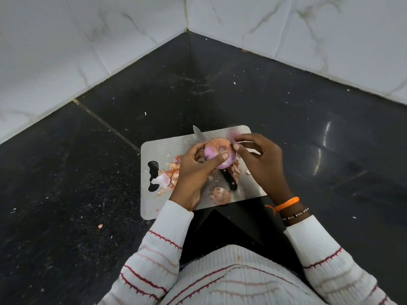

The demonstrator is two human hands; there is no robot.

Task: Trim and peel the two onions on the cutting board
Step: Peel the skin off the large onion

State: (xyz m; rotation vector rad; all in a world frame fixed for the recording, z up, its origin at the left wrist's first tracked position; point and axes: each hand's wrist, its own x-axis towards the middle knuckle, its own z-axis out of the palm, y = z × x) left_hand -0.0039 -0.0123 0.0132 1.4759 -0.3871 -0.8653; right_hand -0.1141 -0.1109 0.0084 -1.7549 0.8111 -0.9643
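Observation:
My left hand (196, 172) grips a purple onion (217, 154) above the steel cutting board (158, 150), thumb across its front. Part of its papery brown skin still clings at the top. My right hand (259, 159) pinches a thin pale-purple flake of peel (231, 134) just right of the onion. A knife lies on the board under my hands, its blade tip (197, 134) pointing away and its black handle (230, 181) toward me. A second onion piece with brown skin (221, 194) lies near the board's front edge.
Loose onion skins (169, 175) are heaped on the board's left part beside its handle cutout (152, 176). The board sits on a dark speckled counter (88, 172) in a corner of white marble-tiled walls (66, 51). Small peel scraps dot the counter.

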